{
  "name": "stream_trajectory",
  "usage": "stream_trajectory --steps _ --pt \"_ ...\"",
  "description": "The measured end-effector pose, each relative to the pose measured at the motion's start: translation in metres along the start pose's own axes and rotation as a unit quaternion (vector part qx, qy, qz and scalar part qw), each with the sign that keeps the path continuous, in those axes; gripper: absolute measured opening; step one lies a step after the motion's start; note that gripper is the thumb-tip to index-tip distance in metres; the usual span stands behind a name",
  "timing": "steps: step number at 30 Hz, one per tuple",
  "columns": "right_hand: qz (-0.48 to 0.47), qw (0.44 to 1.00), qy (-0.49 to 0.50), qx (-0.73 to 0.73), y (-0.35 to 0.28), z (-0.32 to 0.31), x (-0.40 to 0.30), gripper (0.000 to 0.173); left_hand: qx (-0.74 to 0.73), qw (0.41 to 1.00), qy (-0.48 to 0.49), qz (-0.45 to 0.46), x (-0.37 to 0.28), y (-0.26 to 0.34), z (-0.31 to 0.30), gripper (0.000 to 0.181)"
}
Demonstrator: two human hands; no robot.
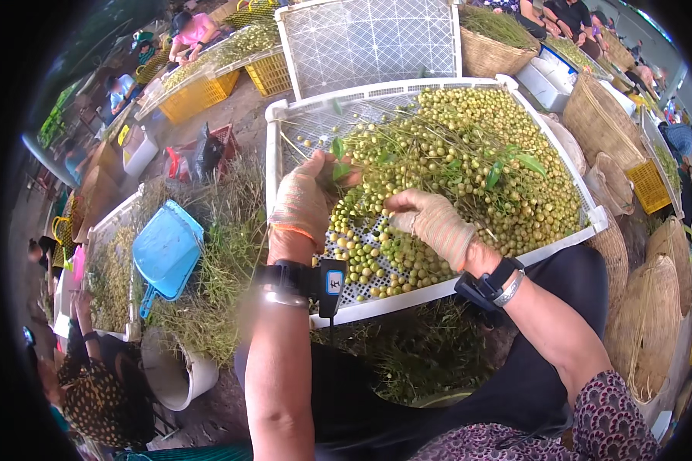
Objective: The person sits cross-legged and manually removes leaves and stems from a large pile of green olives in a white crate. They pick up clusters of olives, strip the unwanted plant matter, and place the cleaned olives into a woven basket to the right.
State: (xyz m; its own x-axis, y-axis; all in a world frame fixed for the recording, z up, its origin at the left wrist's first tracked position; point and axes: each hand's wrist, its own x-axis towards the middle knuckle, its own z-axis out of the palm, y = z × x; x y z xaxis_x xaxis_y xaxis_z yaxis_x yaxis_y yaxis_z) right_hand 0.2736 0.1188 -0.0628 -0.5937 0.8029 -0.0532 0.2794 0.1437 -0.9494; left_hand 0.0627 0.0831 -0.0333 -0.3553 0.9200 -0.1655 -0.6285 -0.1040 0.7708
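My left hand (304, 199), in a fingerless striped glove, grips a thin-stemmed sprig with green leaves (339, 160). Its fingertips are partly hidden behind the stems. My right hand (432, 222), gloved the same way, bends its fingers at a cluster of small yellow-green round fruits (375, 196); whether it pinches one is unclear. Both hands are over a white mesh plastic tray (432, 297) at my knees. A heap of fruits (545, 178) with tangled stems fills its right and far parts. Loose fruits (366, 262) lie on the mesh near me.
Another white mesh tray (375, 43) stands upright behind mine. To the left, a blue dustpan (170, 248) lies on a pile of stripped stems (225, 288), near a white bucket (176, 369). Woven baskets (645, 328) stand right. A person (101, 392) works at the left; others sit farther back.
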Motion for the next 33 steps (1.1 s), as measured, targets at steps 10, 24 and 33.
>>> stream_trajectory --steps 10,24,33 --pt "0.028 0.986 -0.031 0.164 -0.034 0.015 -0.013 0.044 -0.049 0.998 -0.043 -0.007 -0.013 -0.013 0.027 0.019" --pt "0.051 0.97 -0.009 0.237 -0.034 -0.025 -0.014 0.063 -0.059 0.997 -0.057 0.014 -0.029 0.003 0.041 0.018" --pt "0.026 0.95 -0.04 0.31 -0.069 -0.05 -0.032 0.038 0.051 0.998 -0.017 0.018 -0.052 0.007 0.07 0.02"
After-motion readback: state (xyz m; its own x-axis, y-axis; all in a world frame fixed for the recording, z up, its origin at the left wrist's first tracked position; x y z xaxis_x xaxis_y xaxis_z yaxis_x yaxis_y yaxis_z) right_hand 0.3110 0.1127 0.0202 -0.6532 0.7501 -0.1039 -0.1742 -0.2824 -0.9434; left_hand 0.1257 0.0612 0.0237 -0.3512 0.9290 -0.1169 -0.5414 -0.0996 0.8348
